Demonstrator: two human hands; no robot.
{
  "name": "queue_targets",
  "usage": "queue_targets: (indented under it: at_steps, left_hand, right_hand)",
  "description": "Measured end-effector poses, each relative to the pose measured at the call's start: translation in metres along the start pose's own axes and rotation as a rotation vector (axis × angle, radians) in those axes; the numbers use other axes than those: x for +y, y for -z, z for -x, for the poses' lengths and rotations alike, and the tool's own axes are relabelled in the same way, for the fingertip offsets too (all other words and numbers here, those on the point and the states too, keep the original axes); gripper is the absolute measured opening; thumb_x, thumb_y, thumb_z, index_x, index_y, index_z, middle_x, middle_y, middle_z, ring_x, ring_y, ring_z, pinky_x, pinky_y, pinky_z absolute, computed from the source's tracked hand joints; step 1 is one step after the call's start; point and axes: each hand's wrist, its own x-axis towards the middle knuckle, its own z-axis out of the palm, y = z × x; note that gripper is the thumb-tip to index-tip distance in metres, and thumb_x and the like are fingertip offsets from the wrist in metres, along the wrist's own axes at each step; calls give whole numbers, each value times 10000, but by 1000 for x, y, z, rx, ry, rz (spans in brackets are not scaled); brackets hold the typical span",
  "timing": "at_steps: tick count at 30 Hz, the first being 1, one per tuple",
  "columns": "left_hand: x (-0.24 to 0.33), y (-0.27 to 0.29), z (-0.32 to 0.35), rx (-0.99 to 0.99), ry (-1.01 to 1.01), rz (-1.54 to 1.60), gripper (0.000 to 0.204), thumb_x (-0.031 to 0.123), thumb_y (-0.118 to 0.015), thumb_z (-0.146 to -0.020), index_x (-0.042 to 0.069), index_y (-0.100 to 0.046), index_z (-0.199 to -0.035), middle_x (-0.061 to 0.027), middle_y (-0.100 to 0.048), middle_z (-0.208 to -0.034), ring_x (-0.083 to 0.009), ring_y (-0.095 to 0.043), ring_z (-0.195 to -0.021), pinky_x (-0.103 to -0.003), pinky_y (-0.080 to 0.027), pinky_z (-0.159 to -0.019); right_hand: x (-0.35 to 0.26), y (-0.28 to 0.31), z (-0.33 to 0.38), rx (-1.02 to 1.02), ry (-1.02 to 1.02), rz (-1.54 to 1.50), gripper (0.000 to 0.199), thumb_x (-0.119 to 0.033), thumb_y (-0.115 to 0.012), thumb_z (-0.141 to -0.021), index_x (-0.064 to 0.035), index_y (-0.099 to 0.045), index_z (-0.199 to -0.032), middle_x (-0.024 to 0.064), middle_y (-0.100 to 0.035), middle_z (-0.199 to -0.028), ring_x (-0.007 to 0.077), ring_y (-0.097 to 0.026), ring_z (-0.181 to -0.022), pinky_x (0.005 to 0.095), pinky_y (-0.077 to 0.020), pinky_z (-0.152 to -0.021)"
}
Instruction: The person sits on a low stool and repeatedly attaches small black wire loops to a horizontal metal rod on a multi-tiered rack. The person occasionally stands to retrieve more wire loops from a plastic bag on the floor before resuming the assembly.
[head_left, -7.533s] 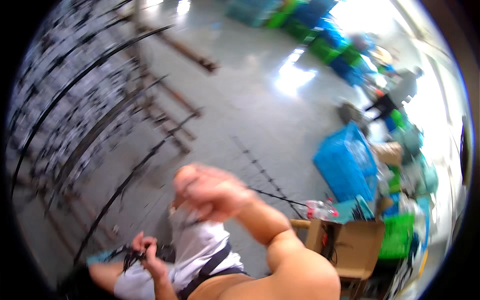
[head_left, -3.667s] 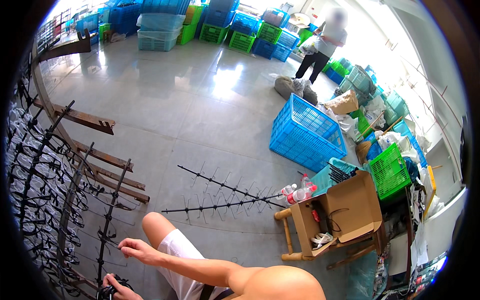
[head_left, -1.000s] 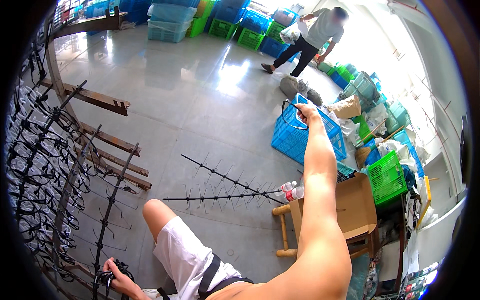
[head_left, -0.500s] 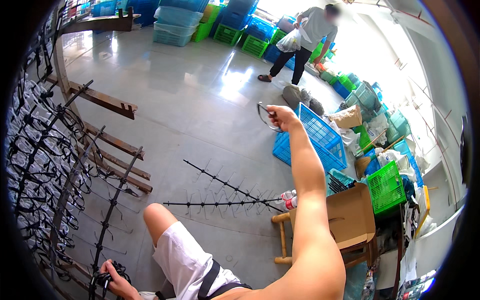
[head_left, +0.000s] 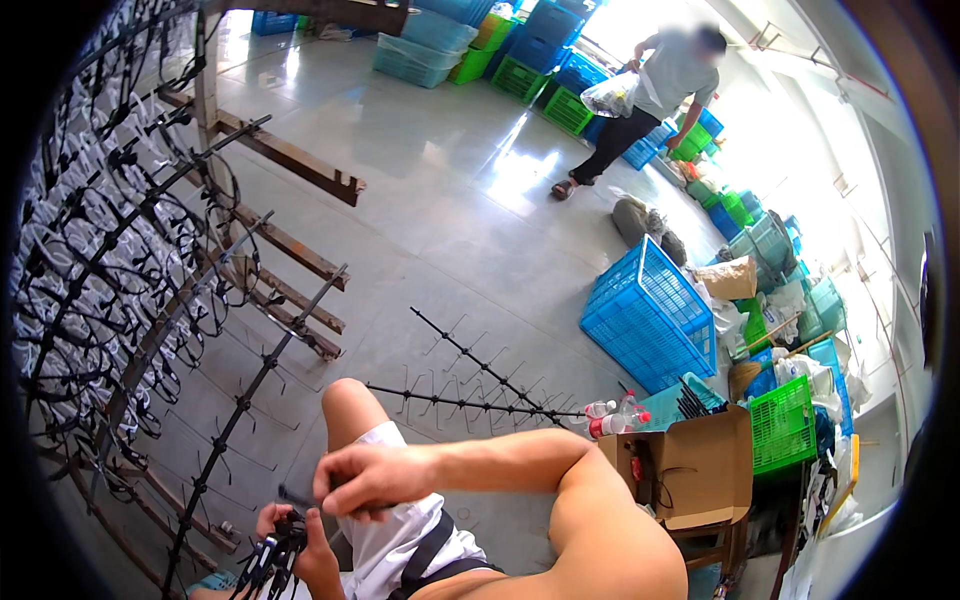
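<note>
Near the lower left, my left hand [head_left: 318,560] is closed round a bundle of thin black looped pieces [head_left: 270,560], with small pale bits among them. My right hand [head_left: 372,482] is just above and to the right of it, over my knee, its fingers curled. A short dark blurred piece juts out beside its fingertips; what the fingers hold is mostly hidden. Left of both hands stands a black rod [head_left: 235,408] with thin wire hooks. Beyond it, a rack [head_left: 290,165] carries rods densely hung with black loops and white pieces [head_left: 110,290].
Two hooked black rods [head_left: 480,405] lie on the floor ahead. Plastic bottles [head_left: 612,420], an open cardboard box [head_left: 708,470], a blue crate [head_left: 650,310] and a green crate [head_left: 783,425] are at right. A person [head_left: 670,90] carrying a plastic bag walks farther back.
My right arm has drawn back from above the blue crate, where its hand held a black ring-like piece, to my left hand. The left hand has lifted rightward with its bundle; the view has shifted.
</note>
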Motion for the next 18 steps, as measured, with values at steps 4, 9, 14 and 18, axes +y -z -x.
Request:
queue_targets:
  at_steps: [4,9,14,18]
  left_hand:
    - [-10,18,-18,-4,-193,-382,248,65,-662,-801,17,-499,-981,-97,-502,-927,-224,-488,-870,-350,-397,-803]
    - [-12,30,-11,-93,-248,-349,241,67,-662,-786,17,-497,-954,-136,-507,-902,-304,-508,-857,-428,-400,-773]
    - [22,31,-2,-266,-477,-327,276,19,-477,-815,6,-506,-1089,-150,-521,-891,-299,-492,-775,-410,-408,-694]
    - [10,13,18,-479,-333,-254,283,35,-513,-680,46,-556,-959,-133,-562,-980,-297,-486,-802,-378,-411,-712]
  right_hand:
    - [20,-17,-6,-49,-59,-123,159,-118,-606,-846,-14,-496,-895,25,-486,-706,96,-480,-550,213,-360,-398]
    - [9,-11,1,40,-17,-205,145,-123,-591,-878,-32,-490,-929,38,-508,-708,84,-501,-553,193,-356,-378]
    - [2,-22,-4,207,202,-293,125,-161,-572,-905,-68,-497,-940,21,-510,-738,72,-493,-575,195,-340,-405]
    - [14,-33,-17,154,229,-386,128,-165,-576,-902,-88,-482,-940,17,-510,-770,74,-476,-576,195,-290,-400]
